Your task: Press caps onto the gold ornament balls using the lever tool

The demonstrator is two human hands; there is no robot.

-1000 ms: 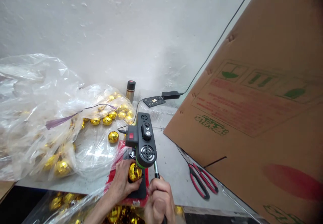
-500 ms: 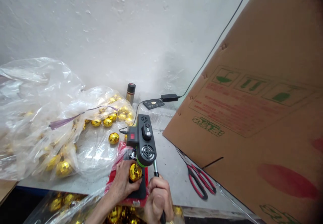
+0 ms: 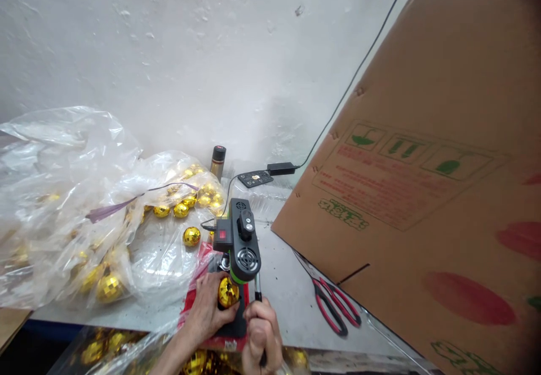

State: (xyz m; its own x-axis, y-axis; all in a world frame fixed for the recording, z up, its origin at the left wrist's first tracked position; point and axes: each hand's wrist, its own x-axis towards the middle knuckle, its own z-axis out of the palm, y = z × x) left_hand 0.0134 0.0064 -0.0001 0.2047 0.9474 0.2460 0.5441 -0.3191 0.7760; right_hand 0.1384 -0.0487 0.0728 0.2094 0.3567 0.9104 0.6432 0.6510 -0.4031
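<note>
A: At lower centre of the frame, what does the left hand [image 3: 208, 307] hold?
B: Its fingers are clamped on a gold ball [image 3: 227, 291] under the black machine [image 3: 242, 243].
A: And the right hand [image 3: 262, 335]?
B: Fist wrapped round the machine's lever [image 3: 257, 287]; red scissors [image 3: 336, 304] lie on the desk [image 3: 287, 285], lower right.

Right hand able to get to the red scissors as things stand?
Probably yes: bare table lies between the right hand and the red scissors, but that hand grips the machine's lever.
</note>
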